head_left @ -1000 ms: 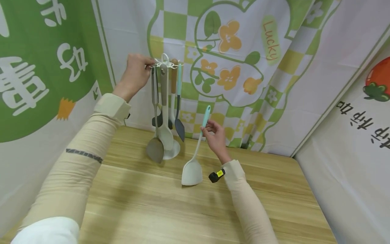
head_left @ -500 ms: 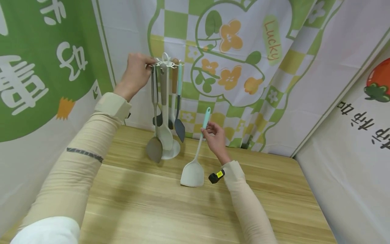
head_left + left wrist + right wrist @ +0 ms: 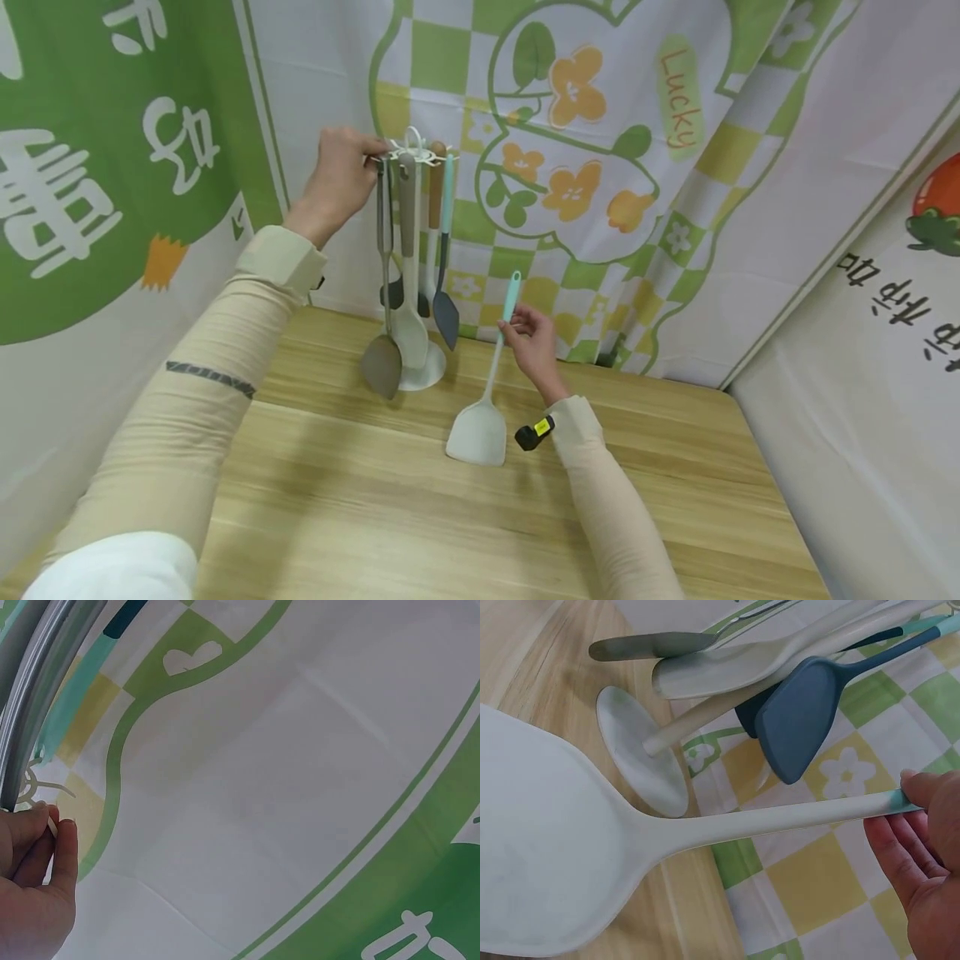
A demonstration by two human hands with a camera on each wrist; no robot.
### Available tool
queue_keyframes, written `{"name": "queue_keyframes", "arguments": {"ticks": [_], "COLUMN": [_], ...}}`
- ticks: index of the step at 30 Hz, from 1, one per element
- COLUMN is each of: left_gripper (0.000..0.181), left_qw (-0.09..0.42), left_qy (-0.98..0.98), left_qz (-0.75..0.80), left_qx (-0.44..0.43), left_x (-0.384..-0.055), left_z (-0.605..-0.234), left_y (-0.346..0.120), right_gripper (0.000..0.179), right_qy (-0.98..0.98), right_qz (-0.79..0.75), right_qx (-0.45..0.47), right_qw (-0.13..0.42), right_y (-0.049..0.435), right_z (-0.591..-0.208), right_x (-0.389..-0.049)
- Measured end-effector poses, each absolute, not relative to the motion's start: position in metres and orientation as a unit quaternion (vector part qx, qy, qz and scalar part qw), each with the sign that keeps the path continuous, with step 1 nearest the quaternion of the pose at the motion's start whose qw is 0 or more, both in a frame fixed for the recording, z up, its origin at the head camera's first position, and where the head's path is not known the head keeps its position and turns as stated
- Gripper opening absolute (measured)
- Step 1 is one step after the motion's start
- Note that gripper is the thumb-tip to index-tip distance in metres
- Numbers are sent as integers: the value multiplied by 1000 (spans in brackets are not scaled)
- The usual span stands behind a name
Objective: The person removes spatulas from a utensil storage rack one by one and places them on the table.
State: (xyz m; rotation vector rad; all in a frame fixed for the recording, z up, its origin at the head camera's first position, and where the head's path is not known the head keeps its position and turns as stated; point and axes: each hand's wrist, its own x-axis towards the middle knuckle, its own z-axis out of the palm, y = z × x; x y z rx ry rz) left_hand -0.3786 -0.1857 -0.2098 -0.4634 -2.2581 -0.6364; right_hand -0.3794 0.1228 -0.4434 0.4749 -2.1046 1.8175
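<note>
My left hand (image 3: 341, 179) pinches one hook at the top of a white utensil rack (image 3: 416, 150); in the left wrist view its thumb and fingers (image 3: 66, 855) close on the thin hook. Several utensils hang there: a grey-brown turner (image 3: 382, 367), a pale spoon with a grey handle (image 3: 410, 333) and a dark blue turner with a turquoise handle (image 3: 446, 319) among them. To the rack's right, my right hand (image 3: 534, 340) pinches a white spatula (image 3: 477, 433) by its turquoise handle. The handle points up and the broad blade down, low over the table.
The rack's round white base (image 3: 426, 371) stands on the wooden table (image 3: 360, 517) near its back edge. Behind it hangs a green and white checked curtain (image 3: 517, 250). Printed cloth walls (image 3: 847, 400) border the table at both sides.
The white spatula has come down slightly, and its blade has turned to face the head camera more squarely. My left hand keeps its pinch on the rack's hook. The head view has shifted a little.
</note>
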Motion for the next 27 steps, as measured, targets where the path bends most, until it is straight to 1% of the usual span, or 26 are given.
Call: {"name": "queue_keyframes", "arguments": {"ticks": [7,11,17,25,27], "left_gripper": [43,41,38,34,35], "left_qw": [382,386,396,402,400], "left_qy": [-873,-870,-869,-864,-864], "left_qz": [-233,-231,-219,-215,-219], "left_qx": [-193,-200,-201,-215,-212], "left_x": [-378,-378,-382,-382,-382], "left_z": [-208,-207,-209,-213,-215], "left_y": [-184,-183,-186,-186,-187], "right_gripper": [23,27,31,35,37], "right_qy": [-737,-735,-749,-777,-779], "right_qz": [647,654,643,618,616], "right_qx": [140,127,131,102,105], "right_qw": [138,124,92,58,46], "right_y": [124,125,125,125,125], "right_z": [-452,-458,-468,-485,-481], "right_x": [-382,-382,-379,-373,-366]}}
